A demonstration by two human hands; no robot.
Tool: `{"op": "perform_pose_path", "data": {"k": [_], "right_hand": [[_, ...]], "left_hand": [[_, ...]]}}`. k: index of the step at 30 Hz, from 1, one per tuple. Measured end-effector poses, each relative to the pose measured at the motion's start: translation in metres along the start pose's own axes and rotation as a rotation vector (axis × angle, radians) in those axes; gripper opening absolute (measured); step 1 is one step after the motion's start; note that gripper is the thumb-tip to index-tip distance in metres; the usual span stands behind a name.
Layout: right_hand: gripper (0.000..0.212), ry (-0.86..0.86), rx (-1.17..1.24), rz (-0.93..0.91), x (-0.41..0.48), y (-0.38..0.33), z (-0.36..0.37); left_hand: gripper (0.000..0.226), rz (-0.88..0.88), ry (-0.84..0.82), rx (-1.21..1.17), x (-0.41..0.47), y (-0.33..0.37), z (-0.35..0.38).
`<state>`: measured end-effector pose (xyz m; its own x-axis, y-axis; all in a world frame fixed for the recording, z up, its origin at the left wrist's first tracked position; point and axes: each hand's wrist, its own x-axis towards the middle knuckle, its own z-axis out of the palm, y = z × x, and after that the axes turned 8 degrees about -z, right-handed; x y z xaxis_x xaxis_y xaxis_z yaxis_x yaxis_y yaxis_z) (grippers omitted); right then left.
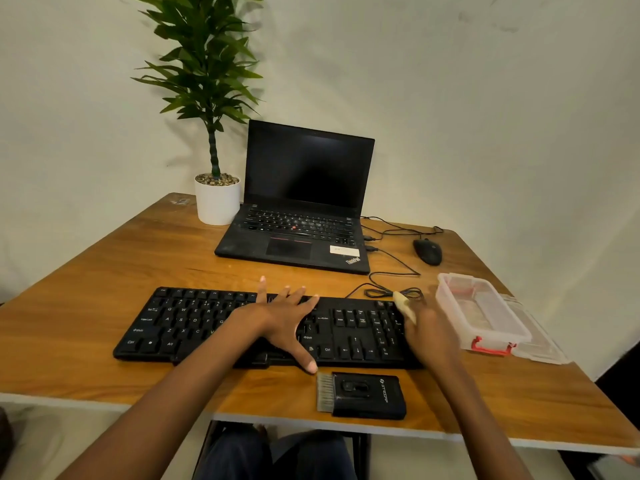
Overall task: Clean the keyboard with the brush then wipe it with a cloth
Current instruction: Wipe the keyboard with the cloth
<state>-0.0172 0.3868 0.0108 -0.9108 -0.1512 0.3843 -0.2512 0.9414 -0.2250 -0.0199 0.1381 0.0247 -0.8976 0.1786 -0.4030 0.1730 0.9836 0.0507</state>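
Seated at a wooden counter (104, 289), a person presses the left hand (284, 323) flat on the middle of a black keyboard (194, 327), fingers (263, 289) spread wide and gripping nothing, the thumb reaching past the keyboard's near edge toward the brush. The right hand (429, 337), blurred, is at the keyboard's right end over the number pad, its fingers curled around a small pale piece that sticks up from the grip; it looks like a cloth (403, 304), though the blur leaves that uncertain. A black brush (363, 394) with a block handle lies on the counter just in front of the keyboard, bristles pointing left, touched by neither hand. Just right of the keyboard sits a clear plastic box (485, 313) with red clasps, its lid lying beside it. Farther back, an open black laptop (301, 202) with a dark screen stands beside a potted plant (216, 188) in a white pot, and a black mouse (427, 251) rests to the laptop's right, cables trailing between them and toward the keyboard. The person's knees show below the counter's edge.
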Motion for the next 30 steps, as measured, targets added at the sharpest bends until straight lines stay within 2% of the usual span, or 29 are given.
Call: {"op": "perform_pose_path", "data": {"k": [3,7,14,16,18,19,21,23,25,30], "right_hand": [[0.035,-0.067,-0.091,-0.057,-0.003,-0.013,0.005],[0.03,-0.126,-0.025,-0.128,0.003,-0.035,0.008],[0.027,-0.238,0.028,-0.334,0.01,-0.08,0.026],[0.027,-0.267,0.25,-0.256,0.015,-0.075,0.021],[0.028,-0.188,0.598,0.017,0.021,-0.057,0.006],[0.029,-0.099,0.699,0.166,0.024,-0.044,-0.003],[0.031,0.141,0.609,0.29,0.03,-0.014,-0.013],[0.03,0.25,0.342,0.249,0.034,0.008,-0.013],[0.03,0.191,0.191,0.141,0.035,0.011,-0.007],[0.038,-0.203,0.247,-0.119,0.023,-0.027,0.02]], "left_hand": [[0.125,-0.001,0.044,0.001,0.002,0.0,-0.001],[0.127,0.007,0.11,0.026,0.001,-0.002,-0.001],[0.131,0.002,0.128,0.044,0.0,0.001,-0.002],[0.131,0.005,0.131,0.024,-0.001,0.0,-0.002],[0.131,0.012,0.139,0.005,-0.002,-0.003,0.0],[0.131,0.012,0.141,-0.001,-0.003,-0.006,0.001],[0.13,-0.001,0.133,-0.011,-0.005,-0.012,0.002],[0.129,-0.014,0.123,-0.015,-0.007,-0.016,0.002],[0.128,-0.014,0.124,-0.024,-0.008,-0.017,0.002],[0.13,0.014,0.155,-0.054,-0.008,-0.017,0.004]]}}
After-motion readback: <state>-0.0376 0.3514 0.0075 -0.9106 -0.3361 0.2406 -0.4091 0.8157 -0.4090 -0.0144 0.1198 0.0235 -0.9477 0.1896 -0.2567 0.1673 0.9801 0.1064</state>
